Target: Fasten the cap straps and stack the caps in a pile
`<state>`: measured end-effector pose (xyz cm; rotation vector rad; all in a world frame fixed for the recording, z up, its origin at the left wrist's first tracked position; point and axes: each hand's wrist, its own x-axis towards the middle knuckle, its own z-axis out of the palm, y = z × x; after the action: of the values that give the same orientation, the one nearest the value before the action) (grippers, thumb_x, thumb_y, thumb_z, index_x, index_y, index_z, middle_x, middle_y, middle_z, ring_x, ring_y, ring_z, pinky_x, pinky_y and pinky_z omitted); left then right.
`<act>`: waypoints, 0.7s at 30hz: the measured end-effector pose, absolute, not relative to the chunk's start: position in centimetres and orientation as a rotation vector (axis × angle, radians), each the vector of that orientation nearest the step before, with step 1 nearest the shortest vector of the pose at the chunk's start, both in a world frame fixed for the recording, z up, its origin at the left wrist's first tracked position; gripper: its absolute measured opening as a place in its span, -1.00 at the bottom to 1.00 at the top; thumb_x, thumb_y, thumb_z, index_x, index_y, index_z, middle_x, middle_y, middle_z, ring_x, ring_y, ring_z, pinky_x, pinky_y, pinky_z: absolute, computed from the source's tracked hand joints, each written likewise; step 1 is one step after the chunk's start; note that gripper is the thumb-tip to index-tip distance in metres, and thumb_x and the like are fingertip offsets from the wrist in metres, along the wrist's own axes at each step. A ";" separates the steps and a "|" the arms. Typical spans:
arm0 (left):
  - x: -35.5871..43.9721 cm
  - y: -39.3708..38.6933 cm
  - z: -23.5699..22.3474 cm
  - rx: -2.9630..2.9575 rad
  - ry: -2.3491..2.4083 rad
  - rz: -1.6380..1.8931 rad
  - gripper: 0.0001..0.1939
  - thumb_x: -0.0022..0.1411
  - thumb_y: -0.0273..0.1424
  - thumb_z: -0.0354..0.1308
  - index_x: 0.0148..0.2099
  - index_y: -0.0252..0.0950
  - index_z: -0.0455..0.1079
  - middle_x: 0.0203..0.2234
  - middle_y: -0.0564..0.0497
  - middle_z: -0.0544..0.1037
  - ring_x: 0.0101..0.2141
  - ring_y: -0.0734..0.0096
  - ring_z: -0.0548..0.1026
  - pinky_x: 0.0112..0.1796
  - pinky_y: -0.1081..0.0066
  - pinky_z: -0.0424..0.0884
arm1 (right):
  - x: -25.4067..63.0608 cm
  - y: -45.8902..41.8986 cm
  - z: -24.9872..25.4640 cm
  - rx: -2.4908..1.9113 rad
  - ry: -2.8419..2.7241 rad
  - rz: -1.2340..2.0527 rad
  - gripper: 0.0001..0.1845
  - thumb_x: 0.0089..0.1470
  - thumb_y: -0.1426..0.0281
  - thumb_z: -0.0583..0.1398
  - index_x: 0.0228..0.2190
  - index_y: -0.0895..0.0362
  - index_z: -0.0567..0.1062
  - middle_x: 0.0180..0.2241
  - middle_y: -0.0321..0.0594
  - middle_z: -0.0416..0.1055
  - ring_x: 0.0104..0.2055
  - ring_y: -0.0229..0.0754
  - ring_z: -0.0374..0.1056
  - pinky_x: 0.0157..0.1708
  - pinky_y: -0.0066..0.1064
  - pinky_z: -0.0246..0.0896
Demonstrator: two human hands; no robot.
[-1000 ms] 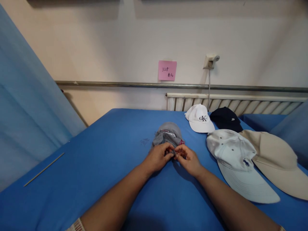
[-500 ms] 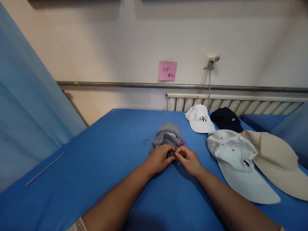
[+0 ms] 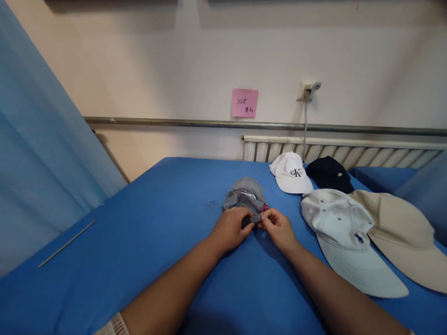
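A grey cap (image 3: 248, 185) lies on the blue-covered table (image 3: 150, 209), its inside and back strap turned toward me. My left hand (image 3: 233, 229) pinches the near edge of the cap at the strap (image 3: 256, 218), thumb and fingers closed on it. On the other end of the strap, my right hand (image 3: 278, 226) grips with thumb and fingertips, beside a dark red label. A short length of strap shows between the two hands. The cap's visor is hidden from view.
To the right lie a white cap (image 3: 289, 173), a dark navy cap (image 3: 328, 171), a pale blue cap (image 3: 335, 216) and a beige cap (image 3: 401, 218). A thin stick (image 3: 66, 244) rests at the left edge. A blue curtain (image 3: 45, 139) hangs at left; a radiator (image 3: 268, 150) stands behind.
My right hand has shifted slightly right, away from the left one, and more of the grey strap shows between them. The left hand has stayed nearly in place.
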<state>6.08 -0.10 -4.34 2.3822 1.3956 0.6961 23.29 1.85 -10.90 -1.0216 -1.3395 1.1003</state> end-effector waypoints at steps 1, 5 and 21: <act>6.0 0.0 -4.3 2.388 1.402 0.696 -0.88 0.15 -0.39 0.16 -0.22 -0.24 0.43 -0.35 -0.01 0.53 -0.29 0.28 0.41 -0.26 0.34 0.24 | 23.4 2.0 -10.8 -1.037 -1.305 1.112 -0.65 -0.02 0.07 0.22 -0.50 0.10 0.37 -0.58 -0.29 0.40 -0.51 -0.21 0.35 -0.47 -0.39 0.26; 5.7 0.1 -4.3 2.394 1.406 0.699 -0.87 0.16 -0.40 0.17 -0.20 -0.23 0.44 -0.33 0.01 0.55 -0.27 0.26 0.43 -0.19 0.30 0.22 | 23.6 2.3 -10.4 -1.072 -1.236 1.184 -0.63 -0.09 0.05 0.25 -0.53 0.11 0.37 -0.61 -0.28 0.42 -0.57 -0.23 0.32 -0.51 -0.39 0.23; 5.7 0.1 -4.2 2.357 1.422 0.698 -0.75 0.13 -0.45 0.16 -0.09 -0.23 0.41 -0.25 0.00 0.56 -0.19 0.25 0.45 -0.11 0.26 0.25 | 23.6 1.8 -9.6 -0.993 -1.171 1.160 -0.59 -0.10 0.04 0.29 -0.56 0.12 0.40 -0.63 -0.33 0.40 -0.56 -0.28 0.28 -0.47 -0.42 0.19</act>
<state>5.73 0.14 -4.19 2.3570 1.4219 0.6985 23.59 1.76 -9.59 -0.9929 -1.1713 1.1595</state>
